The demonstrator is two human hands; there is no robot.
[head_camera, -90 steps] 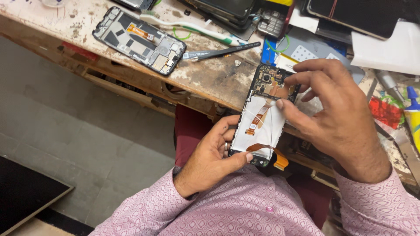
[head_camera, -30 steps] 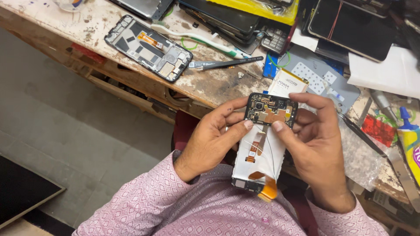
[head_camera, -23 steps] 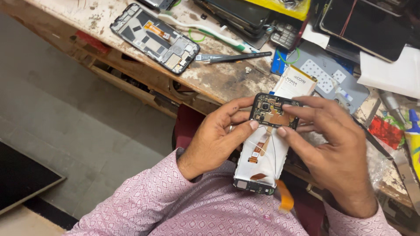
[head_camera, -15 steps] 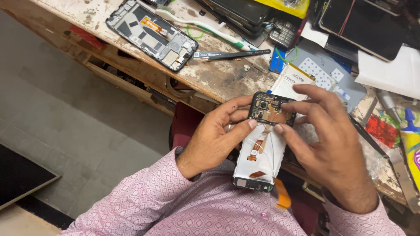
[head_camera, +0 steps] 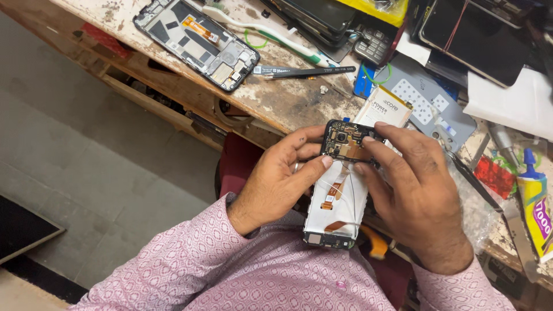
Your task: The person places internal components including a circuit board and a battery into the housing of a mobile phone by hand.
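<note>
My left hand [head_camera: 276, 178] and my right hand [head_camera: 417, 196] both grip an opened phone body [head_camera: 340, 196] held over my lap. Its back is off: a white inner panel with orange flex cables shows below, and a dark circuit board with a camera [head_camera: 345, 143] sits at the top end. My left thumb and forefinger pinch the board's left side. The fingers of my right hand press on the board's right side. A white phone battery [head_camera: 385, 109] lies on the bench just beyond the phone.
A second stripped phone frame [head_camera: 199, 43] lies on the worn wooden bench [head_camera: 276, 101] at far left. Black tweezers [head_camera: 305, 71], a white toothbrush [head_camera: 259, 31], stacked phones [head_camera: 314, 17], a glue tube [head_camera: 536, 207] and papers [head_camera: 510, 101] crowd the bench.
My left hand moved from the phone's lower edge up to its top end. Both hands now work at the circuit board. The phone tilted slightly and the camera view shifted.
</note>
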